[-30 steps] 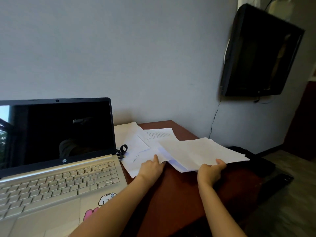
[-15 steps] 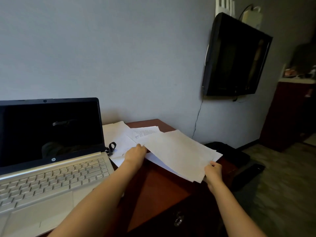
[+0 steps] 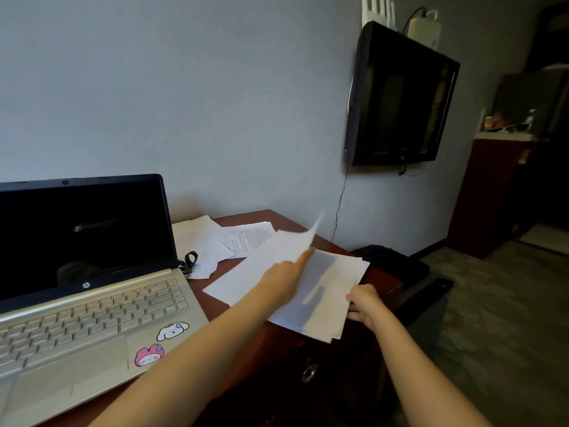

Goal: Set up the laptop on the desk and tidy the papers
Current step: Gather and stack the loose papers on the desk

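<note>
One laptop stands open and dark on the left of the worktop, as it did a second ago, so its setting up looks largely done. The stack of papers, held up half a second ago, now lies lower at the worktop's right edge. The right hand grips its near edge with curled fingers. The left hand has crossed from beside the laptop to the stack, one finger straight against a blurred, rising top sheet. Whether it pinches that sheet I cannot tell. Loose sheets by the wall remain ungathered. A small black loop lies against one, in the way.
</note>
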### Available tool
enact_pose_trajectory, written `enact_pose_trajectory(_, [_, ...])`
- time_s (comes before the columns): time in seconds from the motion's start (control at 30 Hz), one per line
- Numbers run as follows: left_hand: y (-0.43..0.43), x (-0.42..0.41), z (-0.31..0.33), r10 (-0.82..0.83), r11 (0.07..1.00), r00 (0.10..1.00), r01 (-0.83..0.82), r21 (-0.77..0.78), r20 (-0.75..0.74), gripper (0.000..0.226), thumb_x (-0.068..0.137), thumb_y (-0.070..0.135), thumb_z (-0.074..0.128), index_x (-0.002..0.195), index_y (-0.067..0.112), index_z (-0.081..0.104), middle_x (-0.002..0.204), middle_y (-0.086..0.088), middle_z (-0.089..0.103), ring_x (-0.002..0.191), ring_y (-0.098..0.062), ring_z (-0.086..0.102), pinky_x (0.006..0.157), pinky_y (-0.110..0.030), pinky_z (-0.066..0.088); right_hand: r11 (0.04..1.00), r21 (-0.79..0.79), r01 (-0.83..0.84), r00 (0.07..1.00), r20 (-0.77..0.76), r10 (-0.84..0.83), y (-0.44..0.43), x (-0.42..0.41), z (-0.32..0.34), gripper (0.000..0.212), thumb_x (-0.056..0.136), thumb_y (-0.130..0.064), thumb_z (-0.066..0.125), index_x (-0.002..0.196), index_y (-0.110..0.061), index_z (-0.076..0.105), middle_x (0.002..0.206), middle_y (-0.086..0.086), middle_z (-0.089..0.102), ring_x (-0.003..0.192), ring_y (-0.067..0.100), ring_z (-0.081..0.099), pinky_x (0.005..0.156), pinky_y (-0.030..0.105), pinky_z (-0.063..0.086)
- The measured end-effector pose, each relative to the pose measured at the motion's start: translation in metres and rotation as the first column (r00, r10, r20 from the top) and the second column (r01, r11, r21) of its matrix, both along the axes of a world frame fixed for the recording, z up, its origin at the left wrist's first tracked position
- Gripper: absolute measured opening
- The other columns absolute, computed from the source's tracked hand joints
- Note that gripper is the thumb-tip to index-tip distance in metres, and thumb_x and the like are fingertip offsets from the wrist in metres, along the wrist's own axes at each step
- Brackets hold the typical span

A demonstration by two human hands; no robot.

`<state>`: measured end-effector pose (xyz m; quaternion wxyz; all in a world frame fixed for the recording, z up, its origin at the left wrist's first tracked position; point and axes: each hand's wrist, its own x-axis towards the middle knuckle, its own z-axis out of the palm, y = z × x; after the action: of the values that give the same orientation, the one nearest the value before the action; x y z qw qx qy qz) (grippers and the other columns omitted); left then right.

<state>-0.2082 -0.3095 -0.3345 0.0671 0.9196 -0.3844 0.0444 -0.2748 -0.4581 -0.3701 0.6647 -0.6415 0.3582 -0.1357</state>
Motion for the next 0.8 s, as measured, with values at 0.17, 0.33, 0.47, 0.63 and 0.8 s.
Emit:
enact_pose_trajectory(0.17, [-0.015, -0.020, -0.005, -0.081, 0.997, 0.968, 0.082, -0.007, -0.239, 0.077, 0.097, 0.007, 0.044, 0.150, 0.020, -0.010, 0.117, -0.023, 0.058, 0.098, -0.031, 0.060, 0.084, -0.034, 0.048, 0.979, 0.201, -0.035, 0.995, 0.104, 0.015, 0.011, -0.001, 0.004, 0.043, 0.102, -0.030, 0.035, 0.136, -0.004, 0.042, 0.127, 0.020, 0.055, 0.115, 0.038, 0.053, 0.080, 0.042, 0.045])
enact_pose_trajectory(0.33, [-0.014, -0.017, -0.004, -0.129, 0.986, 0.713, 0.016, -0.168, -0.689, 0.071, 0.097, 0.030, 0.049, 0.151, 0.024, 0.003, 0.150, -0.007, 0.035, 0.131, -0.027, 0.042, 0.102, -0.035, 0.042, 0.971, 0.226, -0.078, 0.993, 0.105, 0.055, 0.009, 0.007, -0.003, 0.054, 0.090, -0.047, 0.051, 0.133, -0.014, 0.049, 0.126, 0.008, 0.058, 0.110, 0.030, 0.058, 0.075, 0.039, 0.051])
enact_pose_trajectory(0.47, [-0.002, -0.011, -0.003, -0.162, 0.968, 0.605, -0.055, -0.244, -0.780, 0.060, 0.097, 0.039, 0.043, 0.149, 0.024, 0.018, 0.152, -0.004, 0.032, 0.135, -0.023, 0.039, 0.109, -0.035, 0.035, 0.994, 0.105, -0.004, 0.998, 0.066, -0.002, 0.010, 0.009, -0.007, 0.034, 0.090, 0.003, 0.047, 0.123, -0.002, 0.053, 0.114, 0.018, 0.060, 0.093, 0.033, 0.058, 0.068, 0.037, 0.048])
enact_pose_trajectory(0.63, [0.020, 0.016, -0.010, -0.008, 0.952, 0.741, -0.200, -0.232, -0.672, 0.063, 0.097, 0.039, 0.044, 0.150, 0.017, 0.016, 0.155, -0.004, 0.023, 0.140, -0.024, 0.029, 0.115, -0.036, 0.020, 0.980, -0.137, 0.142, 0.989, -0.005, -0.144, 0.001, 0.006, -0.012, 0.034, 0.087, 0.008, 0.047, 0.121, 0.007, 0.053, 0.118, 0.020, 0.058, 0.099, 0.031, 0.056, 0.080, 0.032, 0.044])
enact_pose_trajectory(0.8, [0.040, 0.036, -0.008, -0.005, 0.766, 0.727, -0.438, -0.470, -0.687, 0.070, 0.093, 0.036, 0.053, 0.146, 0.005, 0.018, 0.146, -0.007, 0.037, 0.131, -0.027, 0.042, 0.104, -0.032, 0.035, 0.980, -0.131, 0.151, 0.985, 0.107, -0.137, -0.007, -0.008, 0.007, 0.032, 0.089, 0.011, 0.047, 0.121, 0.011, 0.052, 0.126, 0.024, 0.055, 0.117, 0.038, 0.052, 0.097, 0.041, 0.043])
